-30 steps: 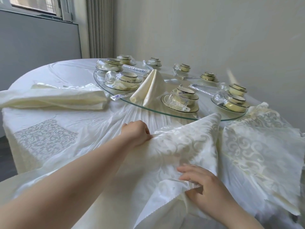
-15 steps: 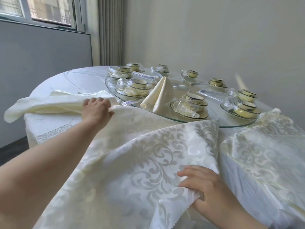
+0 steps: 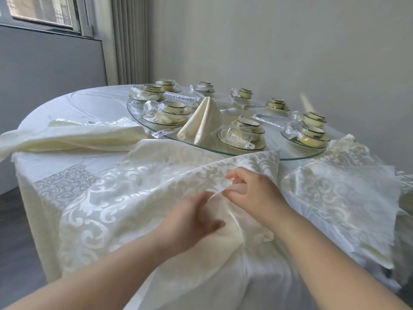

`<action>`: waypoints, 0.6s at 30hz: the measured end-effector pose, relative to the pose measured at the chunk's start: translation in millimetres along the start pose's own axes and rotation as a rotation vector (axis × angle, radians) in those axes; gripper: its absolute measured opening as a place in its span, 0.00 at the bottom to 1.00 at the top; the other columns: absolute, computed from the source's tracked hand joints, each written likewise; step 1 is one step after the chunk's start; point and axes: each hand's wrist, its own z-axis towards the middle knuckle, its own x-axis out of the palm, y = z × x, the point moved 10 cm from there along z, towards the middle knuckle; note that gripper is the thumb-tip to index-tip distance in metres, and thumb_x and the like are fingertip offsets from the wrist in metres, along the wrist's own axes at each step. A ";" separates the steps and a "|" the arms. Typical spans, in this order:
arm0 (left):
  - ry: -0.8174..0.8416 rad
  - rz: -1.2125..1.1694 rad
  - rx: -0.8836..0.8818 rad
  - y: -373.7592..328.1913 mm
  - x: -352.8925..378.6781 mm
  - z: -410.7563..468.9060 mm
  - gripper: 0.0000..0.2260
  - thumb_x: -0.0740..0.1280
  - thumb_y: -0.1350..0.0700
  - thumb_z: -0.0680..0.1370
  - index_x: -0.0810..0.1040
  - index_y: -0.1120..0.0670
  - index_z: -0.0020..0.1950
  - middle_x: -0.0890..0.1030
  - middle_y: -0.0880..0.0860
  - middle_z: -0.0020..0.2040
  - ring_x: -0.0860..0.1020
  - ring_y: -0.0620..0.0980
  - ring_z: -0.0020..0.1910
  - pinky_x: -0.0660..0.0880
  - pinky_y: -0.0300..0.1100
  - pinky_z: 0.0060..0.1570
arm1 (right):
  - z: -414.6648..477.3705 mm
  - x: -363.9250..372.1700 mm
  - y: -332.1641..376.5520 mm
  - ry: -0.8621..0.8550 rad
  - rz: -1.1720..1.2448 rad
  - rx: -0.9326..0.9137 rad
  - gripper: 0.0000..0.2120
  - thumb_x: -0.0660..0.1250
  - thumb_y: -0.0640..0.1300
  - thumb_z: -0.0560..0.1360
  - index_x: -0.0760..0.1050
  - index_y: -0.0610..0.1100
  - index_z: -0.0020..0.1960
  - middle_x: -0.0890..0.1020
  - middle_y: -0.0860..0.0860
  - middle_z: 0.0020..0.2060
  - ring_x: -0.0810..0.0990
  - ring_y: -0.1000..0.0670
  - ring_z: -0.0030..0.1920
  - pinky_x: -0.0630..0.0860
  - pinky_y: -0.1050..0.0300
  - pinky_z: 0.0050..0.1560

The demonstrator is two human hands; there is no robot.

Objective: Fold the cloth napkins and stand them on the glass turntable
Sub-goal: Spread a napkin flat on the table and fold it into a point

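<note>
I see shrink-wrapped bowl-and-saucer sets (image 3: 244,133) ringed mid-table, with long sealed utensil packets (image 3: 267,120) lying between them. A white tablecloth (image 3: 78,106) covers the round table. A pleated curtain (image 3: 130,39) hangs beside the window (image 3: 42,12), back left.

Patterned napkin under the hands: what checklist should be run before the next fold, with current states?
1. Right hand grip on the patterned napkin: ok, pinches a fold.
2. Left hand grip: cannot tell, blurred.
3. Napkin flat for folding: not ok, rumpled.
4. Folded napkin upright on the glass turntable: ok.
5. Bare glass for another: ok, behind it.
</note>
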 end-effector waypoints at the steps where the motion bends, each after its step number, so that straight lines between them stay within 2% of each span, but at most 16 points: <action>1: -0.071 -0.040 -0.011 4.0 -10.5 3.8 0.06 0.69 0.53 0.74 0.72 0.48 0.46 0.73 0.39 0.34 0.71 0.35 0.33 0.67 0.27 0.36 | -1.0 -3.7 1.8 -0.025 0.032 -0.029 0.16 0.69 0.46 0.72 0.73 0.48 0.59 0.74 0.56 0.45 0.72 0.52 0.48 0.65 0.63 0.47; 3: -0.185 -0.098 -0.036 20.5 -32.9 12.6 0.14 0.67 0.55 0.75 0.69 0.50 0.31 0.68 0.44 0.21 0.68 0.39 0.24 0.64 0.30 0.28 | -6.8 -16.0 -5.6 -0.093 0.086 -0.056 0.19 0.69 0.44 0.72 0.71 0.46 0.62 0.72 0.57 0.49 0.69 0.55 0.47 0.62 0.67 0.45; 5: -0.316 -0.120 -0.085 41.6 -63.1 19.3 0.21 0.66 0.57 0.76 0.62 0.52 0.26 0.63 0.47 0.18 0.63 0.44 0.21 0.59 0.34 0.24 | -16.2 -25.4 -30.3 -0.149 0.157 0.001 0.20 0.68 0.48 0.72 0.70 0.46 0.62 0.71 0.57 0.52 0.70 0.57 0.48 0.63 0.70 0.44; 8: -0.451 0.043 -0.218 76.7 -99.4 25.7 0.23 0.65 0.54 0.77 0.57 0.54 0.26 0.59 0.49 0.22 0.60 0.49 0.24 0.55 0.44 0.27 | -31.2 -23.7 -72.6 -0.154 0.148 0.109 0.17 0.68 0.47 0.73 0.71 0.45 0.60 0.71 0.57 0.52 0.70 0.58 0.53 0.63 0.70 0.49; 10: -0.475 0.157 -0.315 100.1 -109.9 28.5 0.23 0.64 0.53 0.77 0.57 0.55 0.26 0.62 0.53 0.24 0.62 0.51 0.26 0.55 0.44 0.28 | -35.6 -17.8 -87.4 -0.138 0.079 0.121 0.13 0.69 0.44 0.72 0.72 0.46 0.55 0.71 0.56 0.51 0.71 0.55 0.56 0.61 0.70 0.51; 12: -0.482 0.194 -0.397 119.1 -110.7 29.1 0.22 0.64 0.53 0.77 0.59 0.56 0.26 0.65 0.54 0.25 0.64 0.52 0.28 0.57 0.42 0.28 | -33.7 -8.4 -89.1 -0.091 0.043 0.105 0.11 0.70 0.43 0.71 0.72 0.48 0.51 0.72 0.56 0.49 0.72 0.54 0.57 0.60 0.71 0.49; 14: -0.484 0.222 -0.424 127.3 -107.3 30.4 0.22 0.65 0.53 0.76 0.60 0.56 0.26 0.66 0.53 0.26 0.65 0.55 0.31 0.57 0.44 0.28 | -27.0 4.9 -81.6 -0.002 0.023 0.074 0.15 0.70 0.44 0.72 0.73 0.49 0.57 0.70 0.59 0.52 0.69 0.56 0.59 0.60 0.75 0.49; 16: -0.500 0.249 -0.433 129.3 -106.9 30.6 0.20 0.66 0.53 0.75 0.61 0.56 0.29 0.68 0.53 0.29 0.67 0.56 0.36 0.57 0.46 0.32 | -17.5 19.7 -70.0 0.093 -0.008 0.025 0.22 0.69 0.48 0.72 0.69 0.50 0.64 0.67 0.59 0.59 0.64 0.57 0.64 0.55 0.80 0.55; 18: -0.533 0.228 -0.430 130.0 -110.7 29.9 0.13 0.67 0.54 0.74 0.66 0.57 0.35 0.74 0.55 0.38 0.70 0.57 0.42 0.62 0.45 0.38 | -6.6 31.9 -58.8 0.137 -0.093 -0.023 0.31 0.68 0.57 0.69 0.63 0.53 0.69 0.60 0.58 0.69 0.56 0.57 0.70 0.50 0.72 0.64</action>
